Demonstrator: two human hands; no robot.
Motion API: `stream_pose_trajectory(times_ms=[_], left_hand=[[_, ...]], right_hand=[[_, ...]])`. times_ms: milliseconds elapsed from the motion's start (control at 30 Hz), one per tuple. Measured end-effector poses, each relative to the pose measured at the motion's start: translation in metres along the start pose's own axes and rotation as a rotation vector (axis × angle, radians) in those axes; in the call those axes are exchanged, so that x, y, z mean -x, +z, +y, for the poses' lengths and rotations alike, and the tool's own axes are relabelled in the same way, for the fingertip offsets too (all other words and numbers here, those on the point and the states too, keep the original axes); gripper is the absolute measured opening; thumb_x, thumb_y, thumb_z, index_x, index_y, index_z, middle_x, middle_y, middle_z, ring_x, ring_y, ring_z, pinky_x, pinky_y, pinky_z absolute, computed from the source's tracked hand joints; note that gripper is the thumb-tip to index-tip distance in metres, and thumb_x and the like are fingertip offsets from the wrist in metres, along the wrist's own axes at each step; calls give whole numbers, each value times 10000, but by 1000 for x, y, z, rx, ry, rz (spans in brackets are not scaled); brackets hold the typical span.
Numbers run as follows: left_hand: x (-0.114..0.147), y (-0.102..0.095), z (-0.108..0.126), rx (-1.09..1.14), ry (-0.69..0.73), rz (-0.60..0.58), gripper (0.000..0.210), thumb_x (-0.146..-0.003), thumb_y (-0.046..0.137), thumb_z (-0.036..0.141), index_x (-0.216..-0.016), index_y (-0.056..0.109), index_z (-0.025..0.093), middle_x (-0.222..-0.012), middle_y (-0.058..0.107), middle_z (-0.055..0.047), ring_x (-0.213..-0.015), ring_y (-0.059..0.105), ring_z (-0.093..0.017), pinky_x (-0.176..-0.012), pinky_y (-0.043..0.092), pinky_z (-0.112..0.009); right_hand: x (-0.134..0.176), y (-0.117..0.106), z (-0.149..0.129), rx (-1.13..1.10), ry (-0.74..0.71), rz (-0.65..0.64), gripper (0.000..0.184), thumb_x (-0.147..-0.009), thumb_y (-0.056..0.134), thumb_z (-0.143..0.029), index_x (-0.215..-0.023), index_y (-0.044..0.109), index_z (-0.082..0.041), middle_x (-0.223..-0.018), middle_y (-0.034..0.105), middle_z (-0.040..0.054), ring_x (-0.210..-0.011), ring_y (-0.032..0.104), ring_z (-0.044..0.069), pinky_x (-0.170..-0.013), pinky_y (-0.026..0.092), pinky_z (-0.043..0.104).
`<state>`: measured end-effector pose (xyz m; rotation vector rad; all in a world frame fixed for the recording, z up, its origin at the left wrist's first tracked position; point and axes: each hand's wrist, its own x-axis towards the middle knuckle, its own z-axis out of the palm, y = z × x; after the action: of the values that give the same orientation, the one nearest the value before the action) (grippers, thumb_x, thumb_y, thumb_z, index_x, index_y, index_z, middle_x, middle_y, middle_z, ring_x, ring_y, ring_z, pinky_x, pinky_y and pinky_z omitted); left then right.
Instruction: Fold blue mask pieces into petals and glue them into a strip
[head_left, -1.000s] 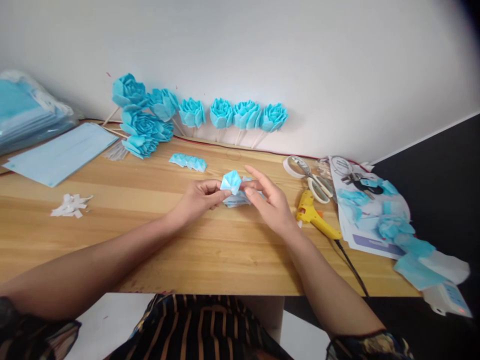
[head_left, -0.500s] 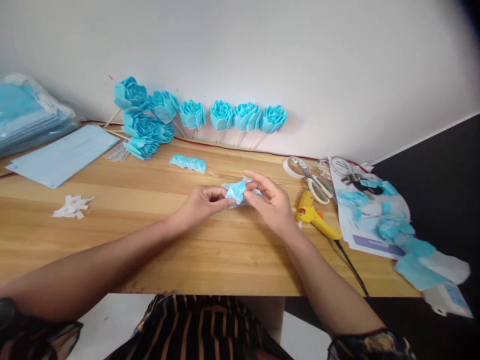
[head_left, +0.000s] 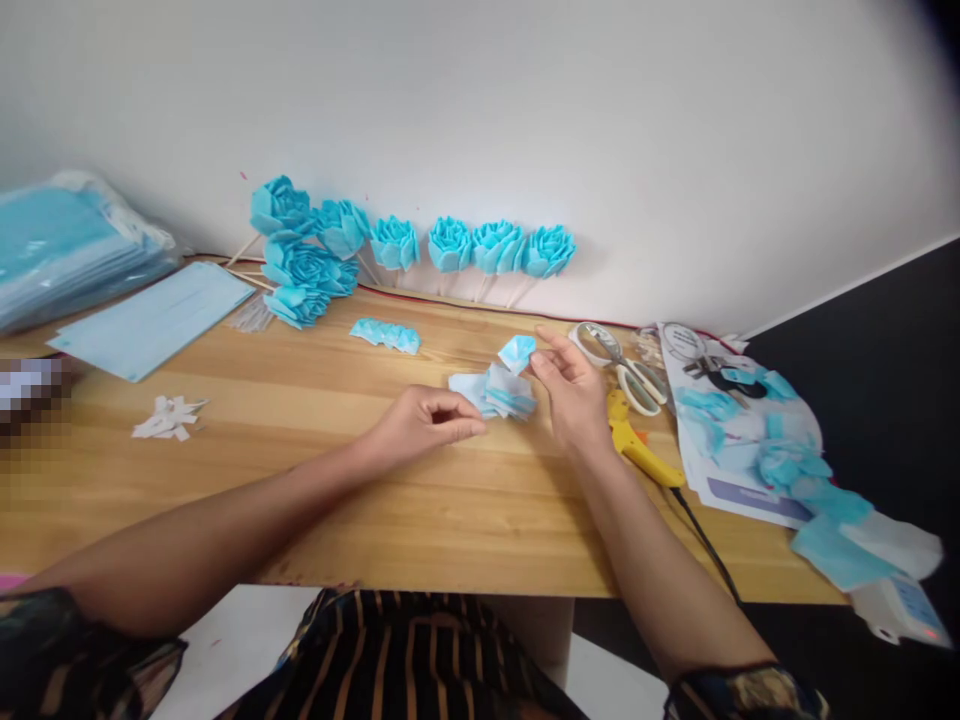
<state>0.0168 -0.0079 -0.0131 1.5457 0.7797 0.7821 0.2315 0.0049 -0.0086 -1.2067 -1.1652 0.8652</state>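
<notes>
My right hand pinches a small folded blue petal between thumb and fingertips, raised just above the tabletop. Below it lies a loose stack of pale blue fabric pieces. My left hand is at the stack's left front edge, thumb and forefinger drawn close together; nothing shows between them. Behind the hands, a row of folded blue petals rests on the wood.
Several blue fabric flowers on sticks lean on the wall. Scissors, a tape roll and a yellow glue gun lie to the right. White strips, flat blue sheets and a bagged stack are on the left.
My hands have come apart. The right hand has carried the folded petal up and to the right, away from the left hand, uncovering the stack beneath. The view has shifted slightly.
</notes>
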Motion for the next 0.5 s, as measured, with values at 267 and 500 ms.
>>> stream_pose_trajectory(times_ms=[267,500], left_hand=[[0,-12,10,-76,126,88,453,-861,646,495,-580,614,141,-527,484,23,-527,401,-87,-521,307,-226],[-20,-66,17,-213,141,585,416,-889,571,480,-628,622,160,-613,604,-24,-568,489,-116,-546,365,-236]], right_hand=[[-54,27,16,510,-101,-305,377,-901,566,-281,-1238,670,-149,-1004,790,95,-880,742,208,-800,582,360],[-51,2,-16,755,-309,-316,343,-856,549,-106,-1122,758,-161,-1309,708,147,-1291,599,323,-1152,381,541]])
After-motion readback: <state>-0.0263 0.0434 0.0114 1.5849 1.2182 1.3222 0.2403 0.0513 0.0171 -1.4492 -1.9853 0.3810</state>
